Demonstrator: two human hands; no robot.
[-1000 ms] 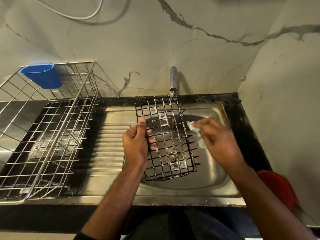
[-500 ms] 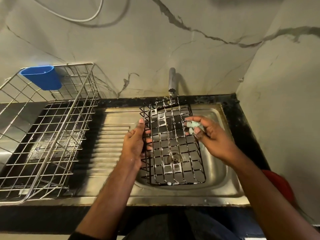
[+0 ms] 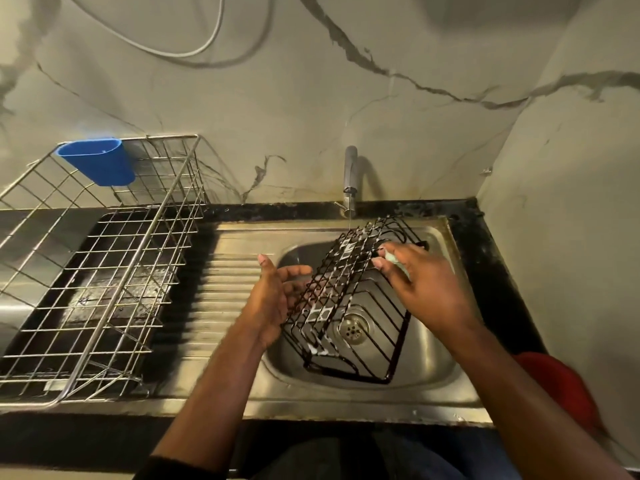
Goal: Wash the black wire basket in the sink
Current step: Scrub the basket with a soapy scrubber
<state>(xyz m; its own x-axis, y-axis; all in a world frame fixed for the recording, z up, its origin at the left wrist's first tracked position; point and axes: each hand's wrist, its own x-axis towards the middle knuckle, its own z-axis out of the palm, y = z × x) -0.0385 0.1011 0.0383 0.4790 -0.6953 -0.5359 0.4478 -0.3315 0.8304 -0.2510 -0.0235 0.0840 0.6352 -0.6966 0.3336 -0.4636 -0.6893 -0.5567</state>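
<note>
Two hands of mine work over the sink (image 3: 440,370). My left hand (image 3: 273,299) supports the black wire basket (image 3: 349,303) from its left side, thumb raised and fingers reaching in among the wires; how firmly they hold I cannot tell. My right hand (image 3: 426,289) pinches a small pale scrub pad (image 3: 393,259) against the basket's far end. The basket is tilted above the sink bowl, its far end under a thin stream from the tap (image 3: 349,174), its near end low by the drain (image 3: 353,329), with white suds on the wires. On the surface to the left stands a steel dish rack (image 3: 104,271) with a blue cup (image 3: 98,161) hooked at its far corner.
</note>
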